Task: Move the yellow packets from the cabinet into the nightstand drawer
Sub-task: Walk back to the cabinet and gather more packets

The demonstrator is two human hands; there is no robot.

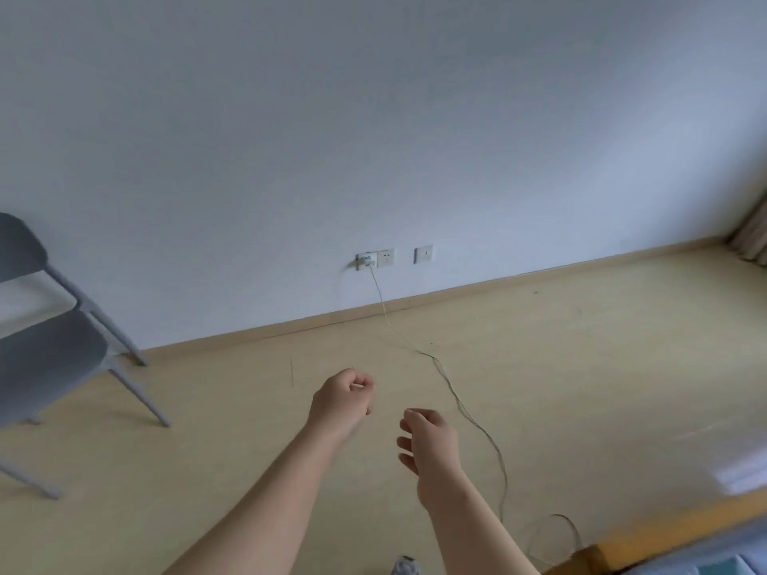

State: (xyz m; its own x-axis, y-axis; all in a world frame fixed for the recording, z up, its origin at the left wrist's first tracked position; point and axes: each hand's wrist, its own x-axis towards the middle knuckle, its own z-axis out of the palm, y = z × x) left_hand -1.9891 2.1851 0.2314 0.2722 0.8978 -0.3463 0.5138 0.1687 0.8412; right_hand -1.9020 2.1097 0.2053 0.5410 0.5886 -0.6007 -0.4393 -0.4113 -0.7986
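- From my feed, neither the yellow packets, the cabinet nor the nightstand drawer is in view, so I cannot say where the packets lie right now.
- The left hand (343, 398) is at about 6 o'clock, just below centre. Its fingers are curled into a fist and I see nothing in it.
- The right hand (429, 444) is just beside it toward 5 o'clock. Its fingers are loosely bent and relaxed, and it holds nothing.
- Both forearms reach forward over the pale floor (581, 367). The hands are near each other but apart.
- A grey chair (50, 359) stands at 9 o'clock against the white wall (373, 118).
- The wall sockets (375, 259) sit near the middle of the view. A thin cable (456, 400) runs from one of them down toward 5 o'clock, passing to the right of the right hand.
- A wooden edge (664, 533) crosses the corner at 4 to 5 o'clock, too blurred to identify. A curtain (751, 234) hangs at 3 o'clock.
- My judgement is that no packet is being carried at this moment. With both hands bare, I reckon I am between trips or not yet started, and I cannot count how many packets are already in the drawer.
- Whatever remains calls for turning toward the cabinet.
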